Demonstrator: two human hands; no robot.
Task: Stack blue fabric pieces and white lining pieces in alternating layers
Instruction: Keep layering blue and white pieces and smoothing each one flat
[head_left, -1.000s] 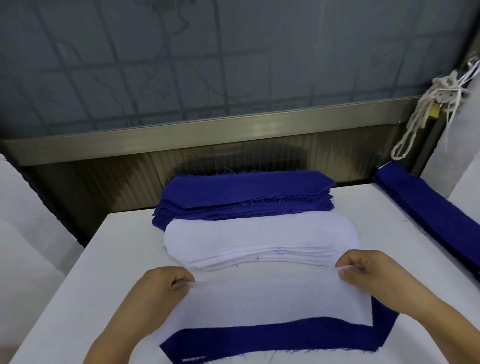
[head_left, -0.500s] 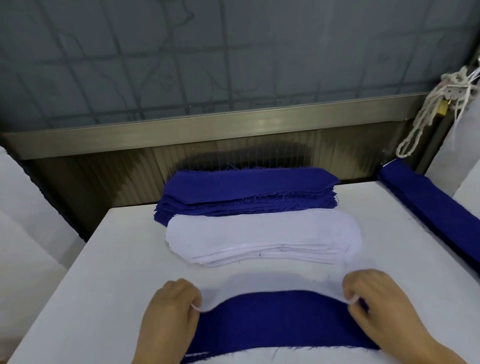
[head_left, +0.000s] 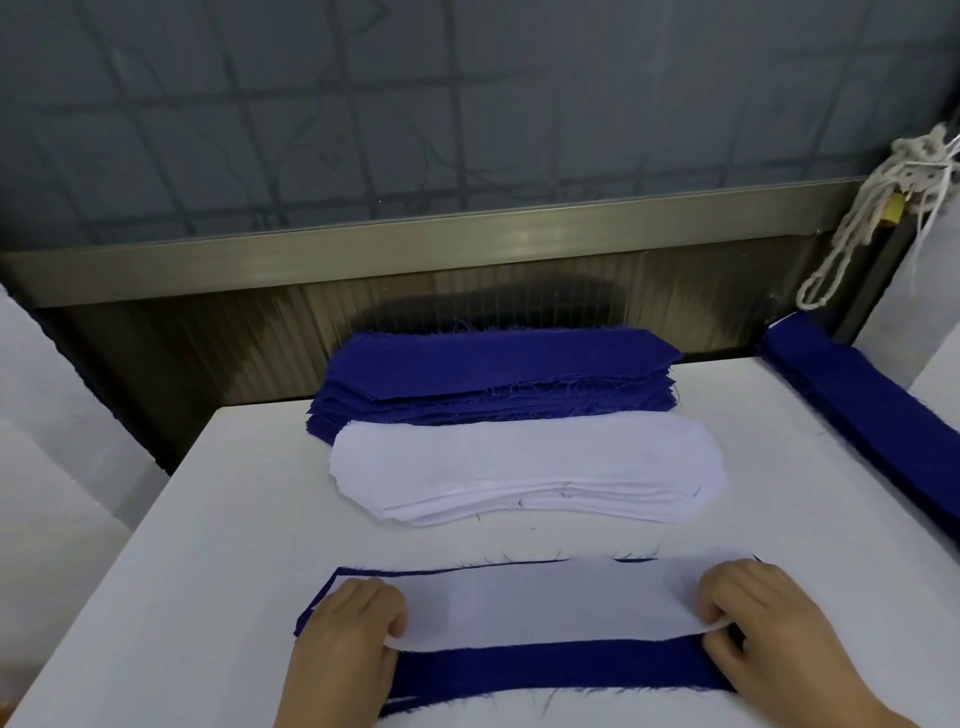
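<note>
**Q:** From the head camera, what surrounds the work?

**A:** A white table (head_left: 208, 519) carries two supply piles at 12 o'clock: a blue pile (head_left: 493, 379) at the far edge and a white pile (head_left: 524, 467) just in front, overlapping its near edge. A folded blue bundle (head_left: 872, 415) runs along the table's edge at 3 o'clock, with a knotted white rope (head_left: 852, 228) hanging above it at 2 o'clock. Nothing blocks the piles; both hands cover the ends of the piece being laid.

**Q:** How many of each?

**A:** Two hands, two supply piles, one side bundle. The layers within each pile are too fine to count.

**Q:** Where is the piece in hand?

**A:** At 6 o'clock a white lining piece (head_left: 550, 603) lies flat over a blue fabric piece (head_left: 561, 670), leaving a blue strip bare along the near side. The left hand (head_left: 348, 639) pinches the lining's left end with curled fingers; the right hand (head_left: 769, 623) pinches its right end.

**Q:** What has changed?

**A:** Half a second ago the lining hung lifted beyond the blue; now it has dropped onto it, covering most of it.
</note>
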